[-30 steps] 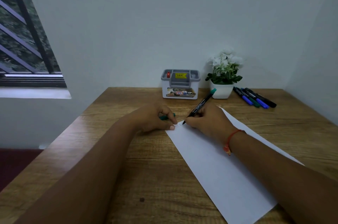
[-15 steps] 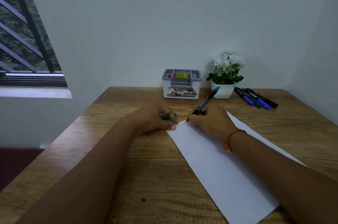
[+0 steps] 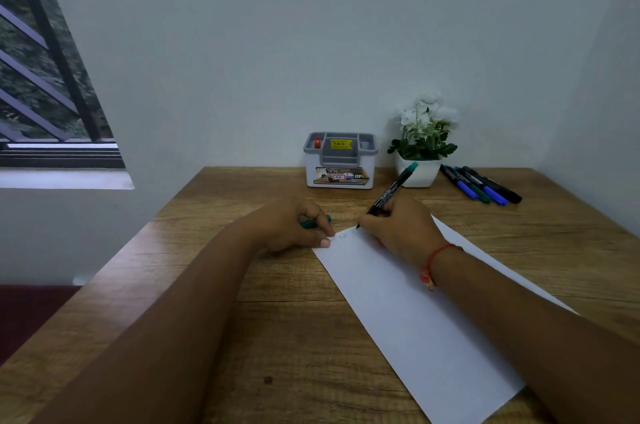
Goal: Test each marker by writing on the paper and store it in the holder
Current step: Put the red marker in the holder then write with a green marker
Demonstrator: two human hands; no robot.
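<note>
Marker [image 3: 388,196] in right hand [image 3: 403,231] touches paper [image 3: 398,302]; four markers [image 3: 483,186] lie nearby.

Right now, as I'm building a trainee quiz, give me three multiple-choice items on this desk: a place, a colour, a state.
1. The grey-and-white plastic holder stands: A) left of the white flowerpot; B) on the windowsill; C) at the table's near edge.
2. The stored marker inside is: A) blue; B) red; C) black.
3. The right hand's black teal-ended marker is: A) capped; B) touching the white paper sheet; C) lying flat.
Answers: 1A, pot sits to its right; 2B, a red top shows; 3B, its tip meets the sheet.
</note>
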